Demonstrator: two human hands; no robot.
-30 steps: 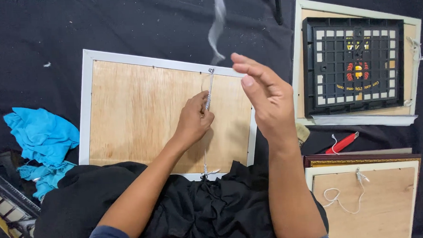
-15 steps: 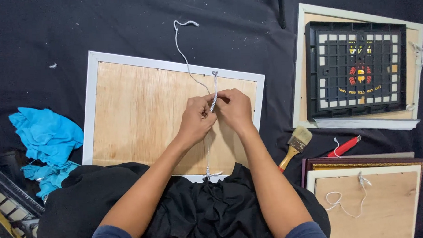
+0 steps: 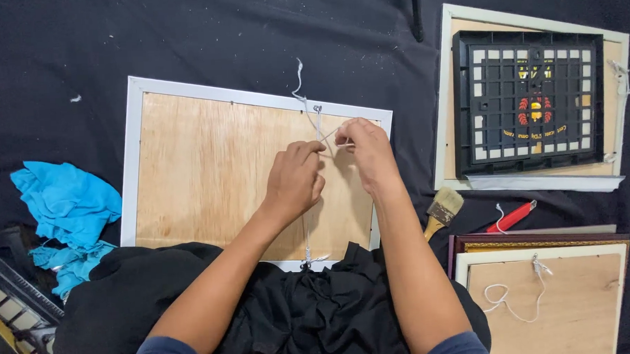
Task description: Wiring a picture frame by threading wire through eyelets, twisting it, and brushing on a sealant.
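Note:
A white picture frame [image 3: 131, 162] lies face down on black cloth, its plywood back [image 3: 196, 174] up. A thin white string [image 3: 300, 94] runs from a fixing near the frame's top edge down the board to its bottom edge. My left hand [image 3: 294, 178] pinches the string over the board's right half. My right hand [image 3: 366, 151] grips the string just beside it, fingers closed. The string's loose end curls above the frame's top edge.
A second frame [image 3: 446, 102] with a black grid panel [image 3: 529, 100] lies at the upper right. A paintbrush [image 3: 438, 211], a red tool [image 3: 512, 217] and a stacked frame with a looped string [image 3: 543, 301] sit at the right. Blue cloth [image 3: 61, 203] lies left.
My right hand came down from holding the string high and joined the left hand on the board. The loose string end dropped and now lies short above the frame's top edge.

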